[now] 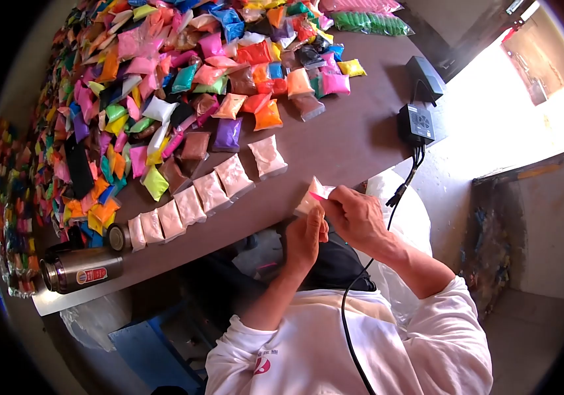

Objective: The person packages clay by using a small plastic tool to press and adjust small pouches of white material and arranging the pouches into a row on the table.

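Head view: the pale sachet (306, 201) is between both hands, right of centre in the frame, by the near edge of the worktop (354, 118); a slip there could drop it off the edge rather than onto the surface.
Left hand (305, 240): its grip is closed, thumb and fingers pinching the lower end of the sachet; squeezing too hard could burst the thin wrap.
Right hand (361, 217): its grip is closed, the fingertips seeming to pinch a bright pink sliver (316, 196) against the sachet; what the sliver is, I cannot tell; if stiff, it could pierce the film under a careless push.
Black cable (346, 309): it hangs from the power box (417, 123), passes by the right forearm and crosses the shirt; an elbow swing could snag it and jerk the box.
Pale row (191, 205): packets lie close together at centre left; a sleeve brushing past could skew them.
Steel flask (91, 271): lower left, near the edge; a knock could roll it off.
Coloured heap (163, 66): upper left, loosely piled; a nudge could send packets sliding.
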Demonstrator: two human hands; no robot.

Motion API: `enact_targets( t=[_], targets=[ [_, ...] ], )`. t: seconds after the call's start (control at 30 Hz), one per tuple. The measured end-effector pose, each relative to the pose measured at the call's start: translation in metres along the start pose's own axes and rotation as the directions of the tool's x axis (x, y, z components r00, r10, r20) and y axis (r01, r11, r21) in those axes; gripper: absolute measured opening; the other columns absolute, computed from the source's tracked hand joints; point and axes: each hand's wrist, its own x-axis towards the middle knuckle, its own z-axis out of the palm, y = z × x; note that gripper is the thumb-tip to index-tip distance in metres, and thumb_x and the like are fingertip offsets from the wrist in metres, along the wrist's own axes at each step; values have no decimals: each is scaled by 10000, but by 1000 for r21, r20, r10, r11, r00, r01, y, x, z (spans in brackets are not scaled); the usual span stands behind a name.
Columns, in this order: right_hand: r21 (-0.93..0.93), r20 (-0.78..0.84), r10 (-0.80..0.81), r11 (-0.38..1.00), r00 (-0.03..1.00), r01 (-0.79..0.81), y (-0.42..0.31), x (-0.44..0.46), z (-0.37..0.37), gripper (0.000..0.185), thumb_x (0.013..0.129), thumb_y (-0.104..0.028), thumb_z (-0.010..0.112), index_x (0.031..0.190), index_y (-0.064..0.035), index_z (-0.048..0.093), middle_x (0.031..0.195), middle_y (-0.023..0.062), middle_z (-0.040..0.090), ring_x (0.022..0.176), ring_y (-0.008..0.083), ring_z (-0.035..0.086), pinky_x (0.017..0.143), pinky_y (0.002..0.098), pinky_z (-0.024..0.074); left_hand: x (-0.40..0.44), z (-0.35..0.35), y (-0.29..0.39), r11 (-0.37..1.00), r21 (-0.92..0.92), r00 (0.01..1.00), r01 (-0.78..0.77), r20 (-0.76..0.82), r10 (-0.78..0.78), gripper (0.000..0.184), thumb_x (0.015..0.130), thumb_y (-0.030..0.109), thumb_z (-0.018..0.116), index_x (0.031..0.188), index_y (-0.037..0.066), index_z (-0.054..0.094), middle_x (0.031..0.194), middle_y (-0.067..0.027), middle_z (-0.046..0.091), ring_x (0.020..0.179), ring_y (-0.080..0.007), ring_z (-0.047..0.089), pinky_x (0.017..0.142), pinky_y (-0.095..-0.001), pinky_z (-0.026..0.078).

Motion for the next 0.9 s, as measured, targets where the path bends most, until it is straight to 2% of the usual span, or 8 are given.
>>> enact_targets(
  t=[0.17,0.27,0.4,0.5,0.63,0.7,0.77,0.9],
  targets=[
    [-14,3,40,999,999,-40,13,11,7,143,825,-86,628,715,-33,553,595,145,571,518,249,586,474,333,441,1,2,-1,999,27,999,-18,-35,19,465,973,375,462,676,23,531,598,-27,519,526,-82,475,509,-223,398],
    [131,4,164,978,986,-163,21,13,5,180,804,-163,636,700,-23,596,607,137,593,545,291,594,507,363,450,3,2,0,996,88,998,-33,-50,37,482,969,393,459,654,32,512,594,-27,522,534,-86,492,519,-227,420],
    [49,-142,370,929,918,-367,57,20,-6,208,819,-164,636,728,15,583,608,139,583,521,233,565,502,332,438,-4,-3,1,984,170,993,-53,-92,70,508,965,418,456,658,18,521,589,-35,542,524,-93,497,521,-227,429],
    [257,-206,255,946,945,-200,50,10,-25,105,833,-96,601,793,1,588,598,118,552,519,169,523,513,302,431,-11,-15,-11,989,134,990,-54,-119,70,521,967,416,454,628,22,492,570,-41,538,510,-97,496,511,-231,427],
    [169,-114,138,979,984,-118,18,22,-23,62,826,-39,586,848,20,584,628,124,556,543,191,547,529,300,441,-19,-10,0,997,47,989,-54,-137,60,542,962,419,465,602,14,482,542,-54,518,480,-108,473,487,-237,397],
    [286,-119,37,958,992,-1,12,25,-6,74,852,-61,572,841,11,586,634,72,540,561,116,499,519,265,418,-20,-14,4,996,54,988,-68,-138,74,543,959,421,469,600,15,478,546,-55,518,482,-108,471,485,-238,390],
    [308,-111,-5,951,994,39,-1,22,-1,76,855,-60,579,844,13,565,633,85,538,558,127,502,513,274,416,-20,-20,5,995,63,985,-76,-149,85,543,957,423,473,598,16,475,550,-56,517,484,-109,470,483,-238,383],
    [265,-28,-31,964,999,37,-4,7,9,64,860,-45,565,833,-11,518,667,166,569,550,300,577,501,337,442,-17,-26,-3,999,1,989,-53,-139,52,447,974,324,477,682,-8,546,581,-48,521,493,-89,467,466,-225,386]
  ],
)
